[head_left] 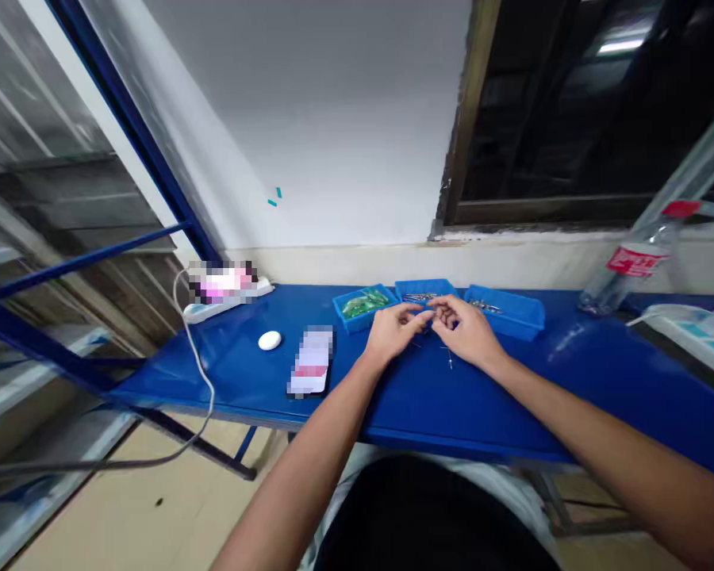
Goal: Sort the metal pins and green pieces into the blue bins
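Observation:
My left hand (pixel 393 329) and my right hand (pixel 469 333) meet fingertip to fingertip above the blue table, just in front of the small blue bins. Both are closed in a pinch. Whatever lies between the fingertips is too small to make out. Below my right hand a thin metal piece (pixel 451 358) rests on the table. The left bin (pixel 357 323) holds green pieces (pixel 366 301). Slim metal parts lie in the middle bin (pixel 425 285), partly behind my hands, and more metal parts (pixel 485 307) are in the right bin (pixel 520 316).
A phone (pixel 312 361) and a white oval case (pixel 270 340) lie left on the table (pixel 214 365). Behind them sits a power strip (pixel 229 304) with a trailing cable (pixel 205 373). At right stand a red-capped bottle (pixel 627 266) and a white tray (pixel 684 325). A wall backs the table.

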Demonstrator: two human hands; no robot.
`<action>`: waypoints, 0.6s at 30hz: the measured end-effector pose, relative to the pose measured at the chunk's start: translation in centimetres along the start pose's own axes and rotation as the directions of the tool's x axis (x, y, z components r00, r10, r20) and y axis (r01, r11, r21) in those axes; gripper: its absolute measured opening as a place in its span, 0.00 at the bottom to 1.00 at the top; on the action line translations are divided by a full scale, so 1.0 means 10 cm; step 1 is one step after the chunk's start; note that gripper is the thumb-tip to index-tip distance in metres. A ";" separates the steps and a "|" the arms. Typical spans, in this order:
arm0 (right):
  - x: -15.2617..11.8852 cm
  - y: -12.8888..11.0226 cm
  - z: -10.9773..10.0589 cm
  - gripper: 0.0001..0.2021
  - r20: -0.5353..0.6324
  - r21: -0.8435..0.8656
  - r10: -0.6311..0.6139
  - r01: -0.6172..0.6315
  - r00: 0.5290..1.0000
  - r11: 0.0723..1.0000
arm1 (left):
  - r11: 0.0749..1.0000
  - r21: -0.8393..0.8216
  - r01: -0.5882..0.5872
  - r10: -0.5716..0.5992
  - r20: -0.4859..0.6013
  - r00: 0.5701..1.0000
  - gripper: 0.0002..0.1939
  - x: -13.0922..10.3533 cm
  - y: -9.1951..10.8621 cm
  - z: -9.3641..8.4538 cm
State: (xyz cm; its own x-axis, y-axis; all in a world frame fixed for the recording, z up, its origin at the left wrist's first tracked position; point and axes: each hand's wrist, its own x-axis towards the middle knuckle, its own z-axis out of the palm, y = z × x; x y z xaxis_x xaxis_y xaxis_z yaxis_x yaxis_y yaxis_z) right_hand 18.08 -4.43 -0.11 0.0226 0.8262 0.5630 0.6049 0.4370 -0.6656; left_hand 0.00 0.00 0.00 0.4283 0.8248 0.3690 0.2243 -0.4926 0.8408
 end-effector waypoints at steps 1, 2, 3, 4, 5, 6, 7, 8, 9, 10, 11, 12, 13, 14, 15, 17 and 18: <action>0.00 0.01 -0.01 0.10 -0.013 -0.003 0.005 -0.005 1.000 1.000 | 0.999 -0.029 0.024 -0.024 0.018 1.000 0.29 0.00 -0.01 0.01; 0.01 0.02 -0.02 0.08 -0.022 -0.007 0.006 -0.007 1.000 1.000 | 0.998 -0.053 0.043 -0.041 0.032 0.999 0.30 0.01 -0.01 0.01; 0.01 0.03 -0.03 0.07 -0.026 -0.010 0.005 -0.005 1.000 1.000 | 0.996 -0.074 0.057 -0.054 0.044 0.998 0.30 0.01 -0.02 0.01; 0.01 0.04 -0.04 0.07 -0.025 -0.013 0.001 -0.001 1.000 1.000 | 0.994 -0.091 0.066 -0.061 0.051 0.997 0.31 0.01 -0.03 0.02; 0.01 0.05 -0.04 0.06 -0.017 -0.015 -0.010 0.010 1.000 1.000 | 0.992 -0.105 0.068 -0.062 0.055 0.997 0.31 0.02 -0.03 0.02; 0.00 0.06 -0.04 0.06 -0.005 -0.017 -0.022 0.022 1.000 1.000 | 0.991 -0.116 0.064 -0.058 0.055 0.997 0.31 0.02 -0.04 0.02; 0.00 0.07 -0.04 0.07 0.007 -0.020 -0.031 0.031 0.999 0.999 | 0.991 -0.121 0.057 -0.051 0.051 0.997 0.30 0.03 -0.04 0.01; -0.01 0.08 -0.04 0.07 0.018 -0.024 -0.037 0.037 0.999 0.999 | 0.991 -0.121 0.051 -0.046 0.044 0.998 0.30 0.03 -0.05 0.01; -0.01 0.09 -0.03 0.08 0.030 -0.028 -0.038 0.039 0.999 0.999 | 0.992 -0.114 0.049 -0.045 0.037 0.998 0.30 0.04 -0.05 0.00; -0.01 0.09 -0.02 0.09 0.043 -0.029 -0.035 0.036 0.998 0.999 | 0.994 -0.098 0.047 -0.045 0.028 0.999 0.30 0.04 -0.06 0.00; -0.02 0.09 -0.02 0.10 0.054 -0.022 -0.027 0.029 0.998 0.999 | 0.996 -0.076 0.044 -0.043 0.016 0.999 0.29 0.04 -0.06 -0.01; -0.02 0.09 -0.02 0.11 0.066 -0.008 -0.016 0.016 0.998 1.000 | 0.998 -0.052 0.035 -0.035 0.003 0.999 0.29 0.05 -0.06 -0.01; -0.02 0.08 -0.01 0.12 0.072 0.012 -0.002 0.001 0.997 1.000 | 0.999 -0.029 0.020 -0.020 -0.008 1.000 0.28 0.05 -0.06 -0.02; -0.02 0.08 -0.01 0.13 0.076 0.033 0.013 -0.016 0.997 0.999 | 1.000 -0.010 0.001 -0.001 -0.013 1.000 0.28 0.04 -0.06 -0.02; -0.01 0.07 -0.01 0.14 0.078 0.049 0.028 -0.031 0.997 0.998 | 1.000 0.005 -0.021 0.021 -0.012 1.000 0.27 0.04 -0.06 -0.02; 0.00 0.05 -0.02 0.14 0.084 0.049 0.040 -0.045 0.996 0.998 | 0.998 0.029 -0.063 0.063 0.008 0.998 0.27 0.03 -0.05 -0.01; 0.00 0.05 -0.02 0.14 0.092 0.033 0.036 -0.039 0.995 0.999 | 0.996 0.040 -0.082 0.081 0.023 0.996 0.27 0.03 -0.05 -0.01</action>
State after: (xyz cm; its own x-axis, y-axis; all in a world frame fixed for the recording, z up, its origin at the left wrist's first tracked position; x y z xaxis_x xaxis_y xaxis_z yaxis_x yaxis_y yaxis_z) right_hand 18.49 -4.28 -0.32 -0.0295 0.8705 0.4912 0.5770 0.4161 -0.7028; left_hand -0.06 0.49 -0.30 0.4651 0.7756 0.4268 0.2234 -0.5693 0.7912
